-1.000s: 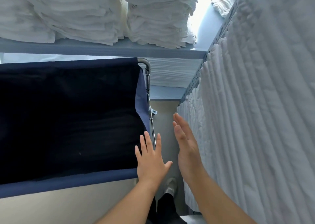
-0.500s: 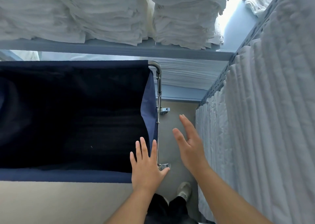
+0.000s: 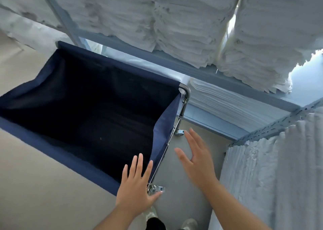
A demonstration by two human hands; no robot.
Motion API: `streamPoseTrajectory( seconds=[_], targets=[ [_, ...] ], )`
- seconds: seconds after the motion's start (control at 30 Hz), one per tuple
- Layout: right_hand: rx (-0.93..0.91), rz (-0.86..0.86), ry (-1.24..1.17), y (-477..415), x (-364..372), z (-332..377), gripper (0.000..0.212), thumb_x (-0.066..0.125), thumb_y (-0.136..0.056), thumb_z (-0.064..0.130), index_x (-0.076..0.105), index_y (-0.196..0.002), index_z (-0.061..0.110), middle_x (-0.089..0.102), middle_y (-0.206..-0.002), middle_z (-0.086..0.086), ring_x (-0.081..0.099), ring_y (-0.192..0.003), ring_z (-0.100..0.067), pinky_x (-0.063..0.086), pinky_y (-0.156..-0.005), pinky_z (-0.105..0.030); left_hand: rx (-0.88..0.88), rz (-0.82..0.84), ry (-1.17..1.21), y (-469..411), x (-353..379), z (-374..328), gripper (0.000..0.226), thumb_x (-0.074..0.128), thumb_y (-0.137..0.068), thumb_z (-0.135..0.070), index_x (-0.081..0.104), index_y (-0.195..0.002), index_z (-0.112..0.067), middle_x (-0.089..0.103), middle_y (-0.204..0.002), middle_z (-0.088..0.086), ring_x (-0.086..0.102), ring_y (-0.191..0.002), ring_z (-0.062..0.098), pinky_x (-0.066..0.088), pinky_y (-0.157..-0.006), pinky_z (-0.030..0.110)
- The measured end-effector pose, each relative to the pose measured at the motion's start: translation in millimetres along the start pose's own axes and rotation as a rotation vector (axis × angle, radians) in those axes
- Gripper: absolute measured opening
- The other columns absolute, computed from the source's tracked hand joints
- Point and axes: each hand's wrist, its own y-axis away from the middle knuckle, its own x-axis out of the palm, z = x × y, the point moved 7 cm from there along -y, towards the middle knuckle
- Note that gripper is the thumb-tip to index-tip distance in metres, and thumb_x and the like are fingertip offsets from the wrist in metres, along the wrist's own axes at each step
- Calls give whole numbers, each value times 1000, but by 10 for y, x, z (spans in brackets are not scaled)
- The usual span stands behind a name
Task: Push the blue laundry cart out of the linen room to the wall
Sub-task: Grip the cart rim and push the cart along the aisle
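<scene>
Our left hand, flat, presses the blue laundry cart.
It has swung left, easing outward; our right hand hovers, fingers spread.

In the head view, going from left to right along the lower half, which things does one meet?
blue laundry cart → left hand → right hand → white folded linen stacked at the right edge

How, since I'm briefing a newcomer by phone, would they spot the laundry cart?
Start at the blue-grey shelving stacked with white linens. Directly in front of it stands the laundry cart, the left hand at its near corner. It is the only dark blue thing: an open fabric bin on a metal frame.
</scene>
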Motion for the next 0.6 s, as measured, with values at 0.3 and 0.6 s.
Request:
streamPoseTrajectory(
  seconds=[0.3, 0.6],
  targets=[
    [-302, 210, 341, -911, 411, 340, 77, 27, -89, 74, 38, -150, 28, 32, -161, 4, 29, -149, -19, 18, -118, -35, -35, 31, -55, 117, 58, 502, 104, 48, -70, -86, 37, -150, -21, 35, -157, 19, 32, -145, 36, 24, -110, 56],
    [-605, 429, 582, -1874, 696, 454, 76, 29, -89, 70, 42, -149, 25, 27, -164, -2, 26, -151, -26, 25, -118, -45, -589, 53, 60, 312, -17, 896, 90, 41, -80, -73, 33, -151, -17, 19, -163, 18, -5, -154, 32, 9, -118, 54]
  ],
)
